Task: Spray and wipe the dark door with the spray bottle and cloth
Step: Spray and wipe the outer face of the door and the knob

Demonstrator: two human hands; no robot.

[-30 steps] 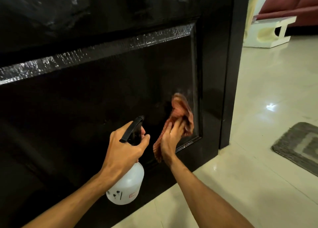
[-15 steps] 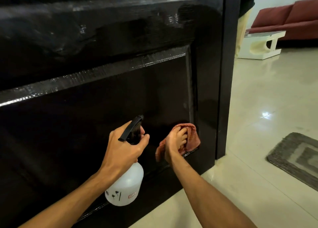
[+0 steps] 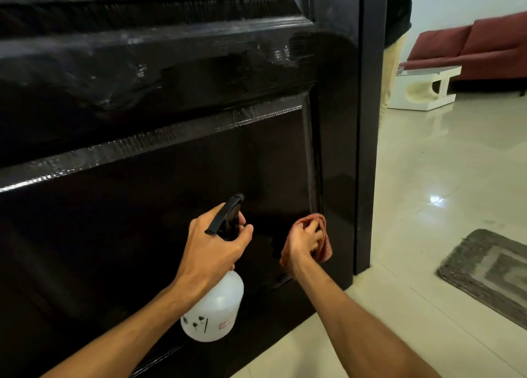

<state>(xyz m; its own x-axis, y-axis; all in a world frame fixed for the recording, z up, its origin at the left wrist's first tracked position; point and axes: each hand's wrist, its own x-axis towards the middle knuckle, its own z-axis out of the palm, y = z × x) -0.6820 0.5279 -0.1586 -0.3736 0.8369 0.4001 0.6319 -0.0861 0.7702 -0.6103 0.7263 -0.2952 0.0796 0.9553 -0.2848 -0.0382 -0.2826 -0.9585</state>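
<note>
The glossy dark door (image 3: 171, 161) fills the left and middle of the head view, with wet streaks on its raised mouldings. My left hand (image 3: 212, 246) grips the neck of a white spray bottle (image 3: 214, 310) with a black trigger head, its nozzle pointing at the lower panel. My right hand (image 3: 303, 242) holds a bunched reddish cloth (image 3: 325, 243) against the lower right corner of that panel, fingers curled over it. Much of the cloth is hidden under the hand.
The door's edge (image 3: 368, 149) stands at the right, with pale tiled floor (image 3: 442, 178) beyond. A grey mat (image 3: 490, 275) lies on the floor at the right. Behind the door a person (image 3: 393, 49) stands partly hidden, near a white low table (image 3: 425, 88) and a red sofa (image 3: 484, 49).
My right hand has brought the cloth down from mid panel to the lower right corner and bunched it up. The view tilted upward. My left hand has held the bottle still.
</note>
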